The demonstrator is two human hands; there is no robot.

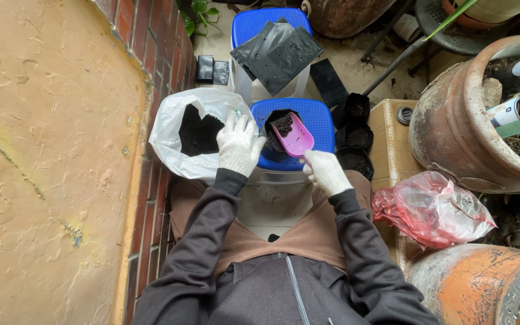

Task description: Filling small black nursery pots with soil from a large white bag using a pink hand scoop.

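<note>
Red plastic bag (431, 207) beside large clay pot (452, 138), cardboard box (392, 129).

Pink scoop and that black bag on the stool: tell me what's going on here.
A seated person in white knit gloves works over a blue stool. The right hand holds a pink scoop carrying dark soil, its tip at the mouth of a small black grow bag standing on the stool. The left hand steadies that bag's rim. Beside it, a white sack of soil sits open. Filled black bags stand to the right.

A blue plastic stool (320, 120) carries a black soil-filled grow bag (277, 135).
</note>
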